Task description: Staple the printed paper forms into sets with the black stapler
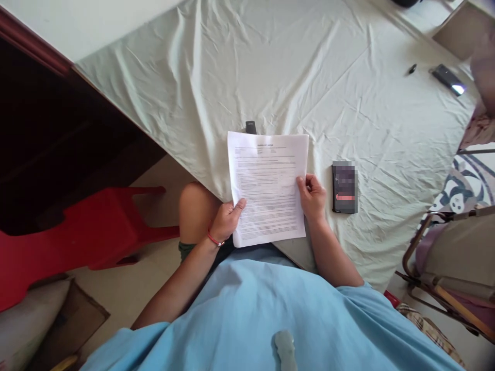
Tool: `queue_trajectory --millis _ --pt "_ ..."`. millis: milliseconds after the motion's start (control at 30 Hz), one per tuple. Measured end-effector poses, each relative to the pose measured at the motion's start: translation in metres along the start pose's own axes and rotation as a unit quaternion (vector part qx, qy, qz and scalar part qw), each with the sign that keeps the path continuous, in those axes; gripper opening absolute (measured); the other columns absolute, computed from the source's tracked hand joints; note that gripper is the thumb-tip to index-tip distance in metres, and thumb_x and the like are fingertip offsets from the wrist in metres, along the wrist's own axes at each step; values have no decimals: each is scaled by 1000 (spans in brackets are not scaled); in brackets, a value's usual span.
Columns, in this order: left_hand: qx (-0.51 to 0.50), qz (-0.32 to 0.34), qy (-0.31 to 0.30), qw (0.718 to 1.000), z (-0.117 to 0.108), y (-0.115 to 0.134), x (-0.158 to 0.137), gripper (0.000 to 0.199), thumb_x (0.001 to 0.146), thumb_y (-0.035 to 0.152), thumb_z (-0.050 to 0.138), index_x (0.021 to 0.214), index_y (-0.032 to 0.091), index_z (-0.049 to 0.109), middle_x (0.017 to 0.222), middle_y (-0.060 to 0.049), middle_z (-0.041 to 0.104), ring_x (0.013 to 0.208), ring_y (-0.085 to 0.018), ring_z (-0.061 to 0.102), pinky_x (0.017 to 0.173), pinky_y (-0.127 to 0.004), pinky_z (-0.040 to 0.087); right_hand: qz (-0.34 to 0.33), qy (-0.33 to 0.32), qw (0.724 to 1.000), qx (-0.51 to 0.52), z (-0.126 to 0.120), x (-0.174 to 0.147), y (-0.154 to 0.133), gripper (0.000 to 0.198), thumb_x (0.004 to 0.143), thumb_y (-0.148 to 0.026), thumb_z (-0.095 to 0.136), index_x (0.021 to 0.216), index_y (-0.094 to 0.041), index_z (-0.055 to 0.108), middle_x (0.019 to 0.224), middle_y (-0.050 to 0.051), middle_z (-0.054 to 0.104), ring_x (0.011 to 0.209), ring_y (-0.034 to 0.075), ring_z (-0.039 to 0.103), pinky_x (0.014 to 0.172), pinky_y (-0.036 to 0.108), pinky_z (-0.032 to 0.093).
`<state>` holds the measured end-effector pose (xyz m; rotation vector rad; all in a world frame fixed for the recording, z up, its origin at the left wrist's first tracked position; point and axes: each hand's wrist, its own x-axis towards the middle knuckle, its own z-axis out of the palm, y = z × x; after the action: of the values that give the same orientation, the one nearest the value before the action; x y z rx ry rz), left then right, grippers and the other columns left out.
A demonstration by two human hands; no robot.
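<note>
A printed sheet of paper (pixel 266 206), perhaps the top of a thin stack, is held up in front of me over the edge of the cloth-covered table (pixel 270 67). My left hand (pixel 229 219) grips its lower left edge with the thumb on top, a red band around the wrist. On the right edge, my right hand (pixel 312 197) pinches the paper between thumb and fingers. The text is too small to read. Behind the top edge, a small black object (pixel 251 127) lies partly hidden. A dark phone (pixel 344 188) with a blurred screen lies right of my right hand.
At the far right lie another phone (pixel 447 79) and a small black item (pixel 412 69), near a partly visible person (pixel 483 72). A red plastic chair (pixel 104 221) stands on the left. To the right is a metal-framed folding chair (pixel 456 257).
</note>
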<state>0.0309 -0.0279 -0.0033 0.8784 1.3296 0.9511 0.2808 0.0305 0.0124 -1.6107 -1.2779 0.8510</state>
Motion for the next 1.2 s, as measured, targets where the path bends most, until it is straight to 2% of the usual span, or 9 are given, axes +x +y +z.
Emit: queue_trajectory --millis 133,267,533,700,1200 --pt "-20 -14 -9 1000 0 -1 2 65 79 71 72 103 10 79 98 -14 78 96 -31 72 86 -35 56 1 3 1000 -3 -2 1 -1 31 91 -52 62 86 -21 63 75 -2 61 66 13 51 64 27 42" --pt "-17 -11 -16 1000 -3 -4 4 63 83 69 70 104 10 79 97 -13 78 95 -30 73 84 -36 57 -1 -4 1000 20 -3 3 0 31 90 -50 64 82 -21 62 72 -3 59 65 12 49 63 27 41" --pt "17 6 -26 999 -7 -9 7 66 87 70 64 103 8 78 98 -14 78 90 -29 74 82 -37 59 -13 39 996 82 0 7 5 36 88 -55 68 84 -20 62 73 -2 61 66 13 53 63 27 42" --pt "8 2 -26 1000 -5 -7 7 67 85 71 65 101 8 78 96 -14 78 88 -29 74 82 -38 59 -3 19 998 63 0 7 5 36 85 -54 72 85 -20 63 74 -2 63 65 12 52 63 27 41" --pt "18 10 -23 1000 -5 -7 8 65 87 70 65 101 8 78 95 -13 78 86 -27 74 79 -35 57 3 2 1000 24 -2 9 12 34 88 -54 64 85 -20 64 70 -2 60 62 13 47 61 28 39"
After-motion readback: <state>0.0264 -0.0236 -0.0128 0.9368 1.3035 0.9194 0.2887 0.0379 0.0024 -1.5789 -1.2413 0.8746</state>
